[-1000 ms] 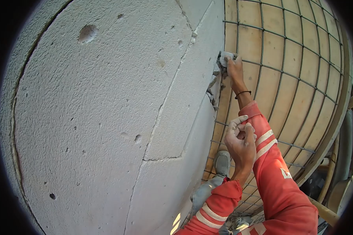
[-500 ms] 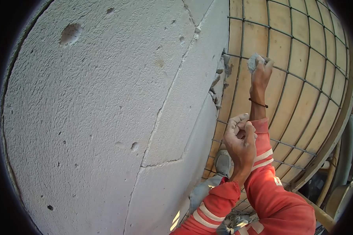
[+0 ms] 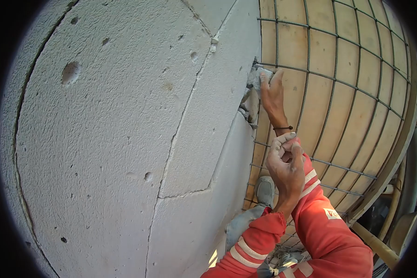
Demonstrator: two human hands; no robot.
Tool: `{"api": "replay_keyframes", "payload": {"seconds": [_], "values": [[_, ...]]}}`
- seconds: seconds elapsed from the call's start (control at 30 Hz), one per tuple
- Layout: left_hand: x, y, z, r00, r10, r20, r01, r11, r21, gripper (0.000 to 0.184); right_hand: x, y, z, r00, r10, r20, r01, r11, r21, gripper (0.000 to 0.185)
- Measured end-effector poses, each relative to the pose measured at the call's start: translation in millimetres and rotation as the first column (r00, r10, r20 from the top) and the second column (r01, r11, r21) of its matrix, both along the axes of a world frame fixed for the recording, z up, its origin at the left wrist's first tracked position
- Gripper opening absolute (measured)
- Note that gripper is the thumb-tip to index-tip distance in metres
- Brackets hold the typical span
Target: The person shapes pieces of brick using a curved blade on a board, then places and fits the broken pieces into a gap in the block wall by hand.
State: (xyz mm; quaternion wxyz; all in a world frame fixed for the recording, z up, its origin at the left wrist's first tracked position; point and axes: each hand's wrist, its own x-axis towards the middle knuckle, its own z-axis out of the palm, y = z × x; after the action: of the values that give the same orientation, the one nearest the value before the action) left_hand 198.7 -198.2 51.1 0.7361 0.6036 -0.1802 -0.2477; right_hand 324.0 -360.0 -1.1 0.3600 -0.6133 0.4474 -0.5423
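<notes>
My right hand (image 3: 272, 95) reaches to the joint between the grey wall and the boards, its thumb and fingers on a pale chunk of stone (image 3: 264, 73) at the top of a broken gap. Below it, rough stone pieces (image 3: 251, 103) sit wedged in that gap. My left hand (image 3: 286, 169) is lower, in front of my right forearm, palm up with dusty fingers curled in toward the thumb. What it holds, if anything, is hidden.
A rough grey wall (image 3: 102, 139) with cracks and pits fills the left side. On the right, a rebar grid (image 3: 334, 78) covers curved wooden boards (image 3: 322, 51). My shoe (image 3: 265, 191) shows below, and poles (image 3: 377, 243) stand at lower right.
My right hand has swung from the wall out over the rebar with a stone chunk, then back left to the gap. My left hand stays curled in nearly the same place.
</notes>
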Motion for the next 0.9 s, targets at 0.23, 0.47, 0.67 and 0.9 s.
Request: {"api": "replay_keyframes", "payload": {"seconds": [0.23, 0.47, 0.67, 0.9], "values": [[10, 8, 9, 0.996, 0.015, -0.083, -0.015, 1.000, -0.001, 0.019, -16, -52, 1, 0.961, 0.071, 0.267, -0.133, 0.966, 0.223, 0.046], [6, 0, 6, 0.997, -0.054, -0.047, 0.055, 0.998, 0.007, 0.018, -18, -51, 8, 0.992, 0.109, 0.070, -0.114, 0.991, 0.071, 0.039], [5, -2, 2, 1.000, -0.008, -0.015, 0.008, 1.000, 0.028, 0.018, 13, -28, -46, 0.991, -0.123, -0.046, 0.109, 0.966, -0.235, 0.031], [3, -7, 5, 0.992, -0.045, -0.115, 0.043, 0.999, -0.021, 0.019, 36, -3, -38, 0.900, -0.409, -0.152, 0.343, 0.878, -0.333, 0.035]]}}
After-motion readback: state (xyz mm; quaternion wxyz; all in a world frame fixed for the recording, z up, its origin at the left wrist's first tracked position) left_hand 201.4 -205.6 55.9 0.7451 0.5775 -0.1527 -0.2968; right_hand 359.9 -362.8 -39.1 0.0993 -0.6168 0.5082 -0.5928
